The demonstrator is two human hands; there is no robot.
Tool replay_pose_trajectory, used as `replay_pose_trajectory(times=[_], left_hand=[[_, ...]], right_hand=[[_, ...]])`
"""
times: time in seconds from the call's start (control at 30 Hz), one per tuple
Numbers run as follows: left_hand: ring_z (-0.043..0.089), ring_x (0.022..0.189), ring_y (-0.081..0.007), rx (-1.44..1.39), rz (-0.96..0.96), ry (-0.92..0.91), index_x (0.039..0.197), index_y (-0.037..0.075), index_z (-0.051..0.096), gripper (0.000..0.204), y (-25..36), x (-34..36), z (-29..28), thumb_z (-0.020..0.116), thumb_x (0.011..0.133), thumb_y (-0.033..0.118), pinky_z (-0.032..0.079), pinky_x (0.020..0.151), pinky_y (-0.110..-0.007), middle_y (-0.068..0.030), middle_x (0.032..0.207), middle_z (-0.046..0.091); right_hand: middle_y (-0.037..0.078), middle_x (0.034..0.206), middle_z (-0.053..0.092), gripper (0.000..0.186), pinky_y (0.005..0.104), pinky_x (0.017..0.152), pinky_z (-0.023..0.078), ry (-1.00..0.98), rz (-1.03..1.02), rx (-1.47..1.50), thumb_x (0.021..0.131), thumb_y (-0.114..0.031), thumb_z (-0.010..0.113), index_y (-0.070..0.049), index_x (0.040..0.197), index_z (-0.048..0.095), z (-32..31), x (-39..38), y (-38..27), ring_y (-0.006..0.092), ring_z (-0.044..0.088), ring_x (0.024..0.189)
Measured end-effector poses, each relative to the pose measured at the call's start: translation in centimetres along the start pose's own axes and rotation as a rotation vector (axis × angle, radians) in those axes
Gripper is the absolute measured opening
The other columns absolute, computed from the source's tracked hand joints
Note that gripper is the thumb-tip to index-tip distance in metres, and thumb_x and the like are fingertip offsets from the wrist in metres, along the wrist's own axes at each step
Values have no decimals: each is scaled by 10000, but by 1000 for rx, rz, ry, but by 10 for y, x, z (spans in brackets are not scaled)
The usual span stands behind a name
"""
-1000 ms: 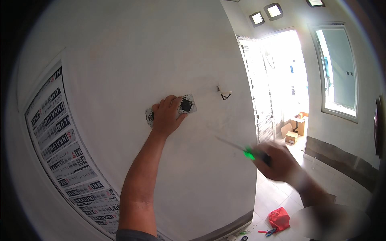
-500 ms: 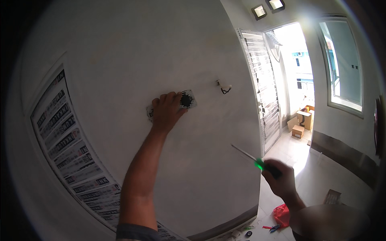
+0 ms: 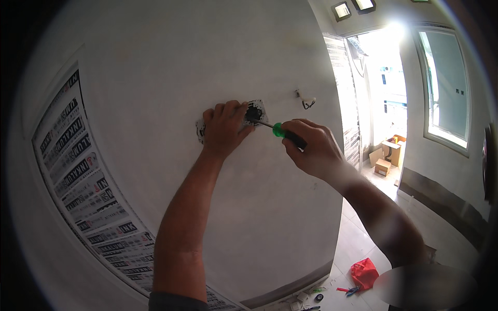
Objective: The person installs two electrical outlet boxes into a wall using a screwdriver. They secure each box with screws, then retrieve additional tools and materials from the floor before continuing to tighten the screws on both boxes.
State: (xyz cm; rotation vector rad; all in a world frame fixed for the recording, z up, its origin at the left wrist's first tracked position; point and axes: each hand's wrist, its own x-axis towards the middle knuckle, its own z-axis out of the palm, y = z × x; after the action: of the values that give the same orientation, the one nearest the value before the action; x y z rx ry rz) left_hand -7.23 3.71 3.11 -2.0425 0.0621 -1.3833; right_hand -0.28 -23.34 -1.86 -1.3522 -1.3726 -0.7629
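Note:
A long double socket mounting plate (image 3: 255,111), pale with black round centres, lies against the grey wall. My left hand (image 3: 224,127) grips it from the front, fingers over its top edge and thumb below, hiding the middle of the plate. In my right hand (image 3: 314,147) is a screwdriver (image 3: 279,130) with a green and black handle. Its shaft points left, and the tip is at the lower part of the plate's right-hand section, beside my left thumb. Whether the tip sits in a screw is too small to tell.
To the right, wires (image 3: 308,102) stick out of the wall. A frame covered in printed film (image 3: 98,186) runs along the left. Past the wall's right edge are a bright doorway and cardboard boxes (image 3: 382,166). A red bag (image 3: 364,273), pliers (image 3: 353,292) and a tape roll (image 3: 319,297) lie on the floor.
My right hand has come up and left with the screwdriver, bringing its tip to the plate. My left hand stays on the plate, while the view has shifted slightly.

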Motion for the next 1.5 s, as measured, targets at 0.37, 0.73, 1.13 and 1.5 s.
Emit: replay_pose_trajectory(times=[0.37,0.73,1.13,1.5], left_hand=[[538,1193,-217,-69,-34,-45,1401,174,652,687,-2,1,-1,845,821,487,323,1010,-460,3,1307,583],[538,1196,-210,-62,-30,-47,1390,172,656,670,-2,2,-1,847,823,475,317,998,-456,5,1302,582],[542,1186,-210,-50,-8,-28,1392,164,658,685,-3,1,0,848,821,492,317,1011,-444,-2,1300,583],[546,1129,-194,-49,18,37,1362,176,666,653,-2,0,1,877,801,435,331,949,-438,8,1251,590]], right_hand=[[156,1115,736,273,340,777,598,-16,1,-80,902,6,728,-3,1174,708,7,3,4,269,757,885],[186,1067,724,223,416,802,601,-18,-13,-39,911,-22,665,1,1125,722,7,2,4,348,744,898],[184,1072,721,222,428,782,604,-5,-36,-27,912,-30,671,5,1127,712,10,1,8,349,748,873],[134,1018,637,233,411,819,598,-276,-125,-540,890,31,667,-3,1119,688,5,28,-38,321,717,936]])
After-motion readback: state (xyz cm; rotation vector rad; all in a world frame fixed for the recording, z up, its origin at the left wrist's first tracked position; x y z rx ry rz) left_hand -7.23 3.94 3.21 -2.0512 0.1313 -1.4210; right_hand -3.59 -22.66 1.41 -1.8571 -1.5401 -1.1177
